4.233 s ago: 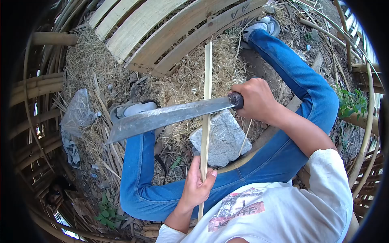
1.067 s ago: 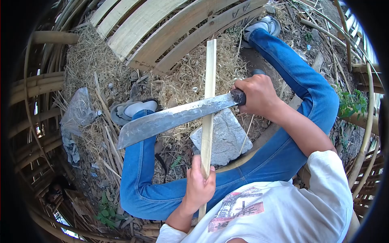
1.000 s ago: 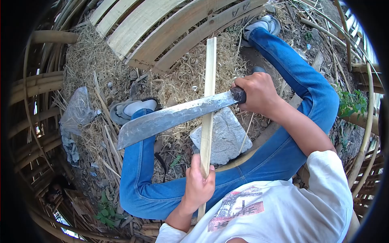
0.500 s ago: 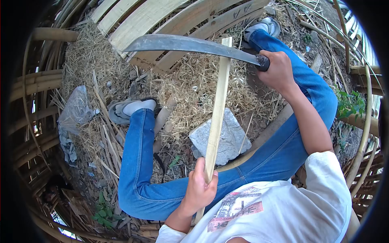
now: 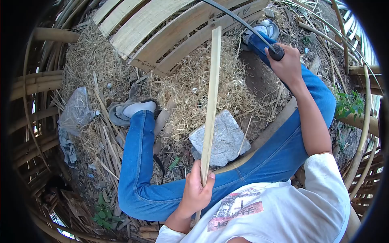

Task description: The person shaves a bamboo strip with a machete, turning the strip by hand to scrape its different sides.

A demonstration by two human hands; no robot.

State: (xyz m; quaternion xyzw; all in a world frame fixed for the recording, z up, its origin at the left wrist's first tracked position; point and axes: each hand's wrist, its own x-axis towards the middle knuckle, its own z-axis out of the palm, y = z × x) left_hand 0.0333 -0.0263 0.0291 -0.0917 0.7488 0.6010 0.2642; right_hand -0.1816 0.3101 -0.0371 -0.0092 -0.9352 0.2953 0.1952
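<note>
Strip-cutting, apparently between blade contacts: the left hand (image 5: pixel 197 192) has its fingers around the pale strip (image 5: pixel 211 101), aligned across the stone (image 5: pixel 229 139), while the right hand's (image 5: pixel 287 65) clench the machete (image 5: pixel 243 21), any stroke calling for a steady strip.

no text readable; shirt print (image 5: pixel 239 209) too blurred

Bright, diffuse daylight, soft shadows on ground (image 5: pixel 256 79), dim bamboo wall (image 5: pixel 38 84) past its L edge, glare thru slats (image 5: pixel 368 38) past its R, ctr fairly sharp, fisheye bend + black vignette at pic edges.
</note>
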